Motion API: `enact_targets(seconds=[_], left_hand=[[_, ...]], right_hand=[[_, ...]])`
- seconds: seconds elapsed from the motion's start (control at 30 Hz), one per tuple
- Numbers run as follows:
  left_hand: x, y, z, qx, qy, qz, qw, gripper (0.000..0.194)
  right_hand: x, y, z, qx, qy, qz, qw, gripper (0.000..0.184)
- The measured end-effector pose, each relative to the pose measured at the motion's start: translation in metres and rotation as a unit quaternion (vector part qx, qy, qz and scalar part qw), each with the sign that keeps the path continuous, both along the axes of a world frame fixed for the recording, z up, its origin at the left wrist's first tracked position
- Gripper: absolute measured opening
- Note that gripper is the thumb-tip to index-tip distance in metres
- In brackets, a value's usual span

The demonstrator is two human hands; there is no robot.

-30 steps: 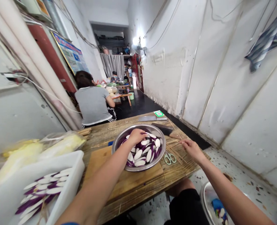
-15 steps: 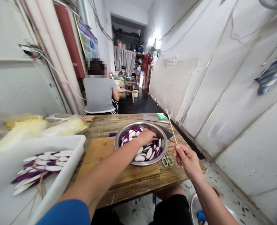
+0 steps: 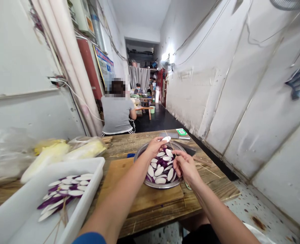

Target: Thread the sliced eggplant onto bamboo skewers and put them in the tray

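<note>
My left hand (image 3: 154, 145) pinches a white eggplant slice (image 3: 166, 139) above the far rim of a steel bowl (image 3: 162, 185) full of purple-skinned slices. My right hand (image 3: 187, 166) is closed on a thin bamboo skewer (image 3: 169, 143) that points up and away towards the held slice. Both hands hover over the bowl, which stands on a wooden cutting board (image 3: 119, 176) on a worn wooden table (image 3: 216, 189).
A white tray (image 3: 89, 189) at the left holds skewered eggplant slices (image 3: 63, 191). Bagged yellow vegetables (image 3: 63, 152) lie behind it. Loose skewers (image 3: 208, 167), a cleaver (image 3: 170, 135) and a green card (image 3: 181, 132) lie on the table's far right. A person in grey (image 3: 116, 113) sits beyond.
My left hand has lifted a slice out of the bowl. My right hand picked up a skewer from the table and brought it over the bowl towards the slice.
</note>
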State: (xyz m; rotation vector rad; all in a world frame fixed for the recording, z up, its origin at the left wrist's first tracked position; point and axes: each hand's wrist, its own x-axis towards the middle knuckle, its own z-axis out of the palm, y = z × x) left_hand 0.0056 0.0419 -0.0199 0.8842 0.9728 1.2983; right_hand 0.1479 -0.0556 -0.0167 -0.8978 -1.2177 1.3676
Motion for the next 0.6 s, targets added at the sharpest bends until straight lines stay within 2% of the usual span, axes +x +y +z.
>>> enact_targets(seconds=[0.07, 0.2, 0.3, 0.47, 0.6], left_hand=[[-0.0015, -0.0001, 0.0015, -0.003, -0.025, 0.008, 1.000, 0.023], [-0.0034, -0.0007, 0.0043, -0.029, -0.085, -0.016, 0.996, 0.012], [-0.0043, 0.0011, 0.0037, -0.052, -0.134, 0.001, 0.990, 0.006], [-0.0062, 0.0059, 0.0015, -0.054, -0.189, 0.050, 0.979, 0.005], [-0.0072, 0.0064, 0.0033, -0.057, -0.212, 0.070, 0.973, 0.005]], right_hand=[[-0.0024, 0.0016, -0.0035, 0.002, 0.008, -0.013, 1.000, 0.036], [-0.0008, 0.0006, -0.0040, 0.005, 0.003, -0.017, 1.000, 0.041], [0.0016, 0.0009, -0.0021, 0.007, -0.005, -0.016, 1.000, 0.035], [0.0052, 0.0052, -0.0002, -0.028, -0.049, -0.001, 0.998, 0.023], [0.0048, 0.0043, 0.0002, -0.037, -0.090, 0.013, 0.995, 0.028]])
